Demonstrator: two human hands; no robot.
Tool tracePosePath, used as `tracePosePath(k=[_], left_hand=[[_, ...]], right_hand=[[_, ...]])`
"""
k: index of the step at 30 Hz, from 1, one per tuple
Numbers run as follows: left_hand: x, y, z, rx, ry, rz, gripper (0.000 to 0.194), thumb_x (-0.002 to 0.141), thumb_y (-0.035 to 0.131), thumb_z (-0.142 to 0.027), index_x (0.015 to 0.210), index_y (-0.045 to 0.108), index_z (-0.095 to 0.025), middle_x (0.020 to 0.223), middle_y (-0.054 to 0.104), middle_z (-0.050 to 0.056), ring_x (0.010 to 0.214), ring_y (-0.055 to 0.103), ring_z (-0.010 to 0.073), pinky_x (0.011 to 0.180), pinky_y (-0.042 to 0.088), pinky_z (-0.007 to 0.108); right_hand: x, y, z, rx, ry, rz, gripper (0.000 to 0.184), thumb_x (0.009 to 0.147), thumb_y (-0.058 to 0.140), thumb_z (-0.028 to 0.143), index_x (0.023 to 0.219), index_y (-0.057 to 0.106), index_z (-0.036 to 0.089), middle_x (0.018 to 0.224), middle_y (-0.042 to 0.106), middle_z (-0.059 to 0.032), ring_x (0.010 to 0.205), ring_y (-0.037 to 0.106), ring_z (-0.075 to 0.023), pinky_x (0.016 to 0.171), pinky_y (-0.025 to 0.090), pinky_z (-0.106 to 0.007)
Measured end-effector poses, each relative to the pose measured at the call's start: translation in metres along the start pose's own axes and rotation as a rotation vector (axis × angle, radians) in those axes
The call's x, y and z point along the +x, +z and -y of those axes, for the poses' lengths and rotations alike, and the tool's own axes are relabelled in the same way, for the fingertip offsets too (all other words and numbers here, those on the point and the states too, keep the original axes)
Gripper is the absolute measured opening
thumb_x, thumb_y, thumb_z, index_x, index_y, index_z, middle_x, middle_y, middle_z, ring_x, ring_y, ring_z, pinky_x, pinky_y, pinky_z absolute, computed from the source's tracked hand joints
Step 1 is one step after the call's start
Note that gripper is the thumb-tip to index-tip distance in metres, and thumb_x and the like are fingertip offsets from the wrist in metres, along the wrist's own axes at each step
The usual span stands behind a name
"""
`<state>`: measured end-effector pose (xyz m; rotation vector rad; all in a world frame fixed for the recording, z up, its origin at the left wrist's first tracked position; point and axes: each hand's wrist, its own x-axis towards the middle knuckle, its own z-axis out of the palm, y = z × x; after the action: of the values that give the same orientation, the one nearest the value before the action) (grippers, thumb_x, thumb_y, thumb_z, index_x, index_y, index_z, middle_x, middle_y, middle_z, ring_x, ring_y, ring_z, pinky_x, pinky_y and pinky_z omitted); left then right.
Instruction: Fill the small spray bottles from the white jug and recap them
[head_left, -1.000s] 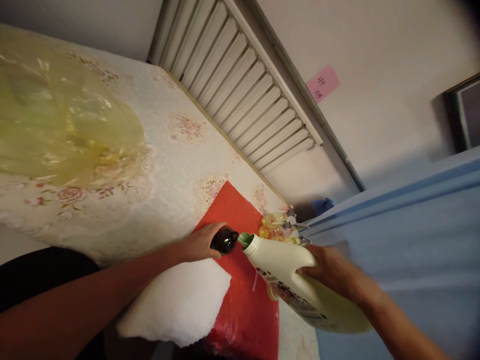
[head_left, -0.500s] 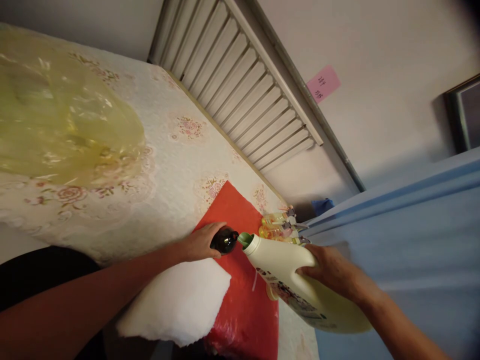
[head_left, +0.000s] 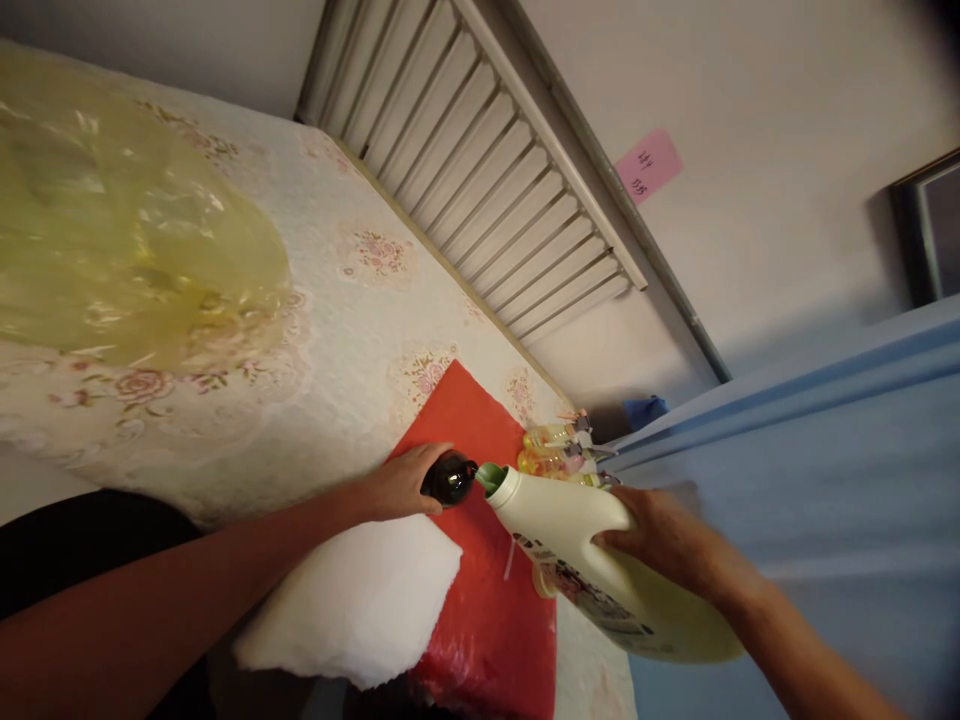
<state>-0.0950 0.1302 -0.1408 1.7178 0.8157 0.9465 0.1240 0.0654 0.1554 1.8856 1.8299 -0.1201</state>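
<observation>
My left hand is wrapped round a small dark bottle, with its neck pointing right. My right hand grips the handle of a large pale green jug, which is tilted so that its mouth faces the bottle. A green spout inside the jug's mouth meets the bottle's neck. Whether liquid is flowing between them, I cannot tell. Both are held above a red sheet. A pale round cap lies beside the jug, partly hidden by it.
White padding lies at the sheet's near left. Several small bottles of yellow liquid stand behind the jug. A yellow plastic bag rests on the flowered tablecloth. A radiator lines the wall; a blue curtain hangs at right.
Hardly anything differs. Both hands keep their hold, with the spout still at the bottle's neck; the jug's bottom end has risen very slightly.
</observation>
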Motion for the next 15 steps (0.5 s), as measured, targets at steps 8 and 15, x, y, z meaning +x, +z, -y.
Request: tracePosePath(k=[8, 15], left_hand=[[0.0006, 0.0003, 0.0027, -0.003, 0.01, -0.005, 0.084, 0.06, 0.073, -0.023, 0.138, 0.041, -0.024, 0.138, 0.052, 0.011, 0.127, 0.048, 0.0333, 0.106, 0.04, 0.047], [0.0002, 0.0, 0.0008, -0.014, 0.025, -0.006, 0.082, 0.061, 0.073, -0.023, 0.137, 0.041, -0.026, 0.137, 0.053, 0.01, 0.127, 0.049, 0.0333, 0.106, 0.04, 0.047]], right_hand=[[0.0002, 0.0001, -0.0004, 0.033, 0.011, 0.009, 0.019, 0.078, 0.064, 0.036, 0.088, 0.065, 0.02, 0.088, 0.073, -0.0068, 0.076, 0.066, -0.0208, 0.064, 0.044, -0.027], [0.0005, -0.0011, 0.001, 0.013, 0.022, 0.008, 0.02, 0.078, 0.063, 0.036, 0.088, 0.065, 0.019, 0.089, 0.072, -0.0084, 0.076, 0.066, -0.0213, 0.063, 0.043, -0.027]])
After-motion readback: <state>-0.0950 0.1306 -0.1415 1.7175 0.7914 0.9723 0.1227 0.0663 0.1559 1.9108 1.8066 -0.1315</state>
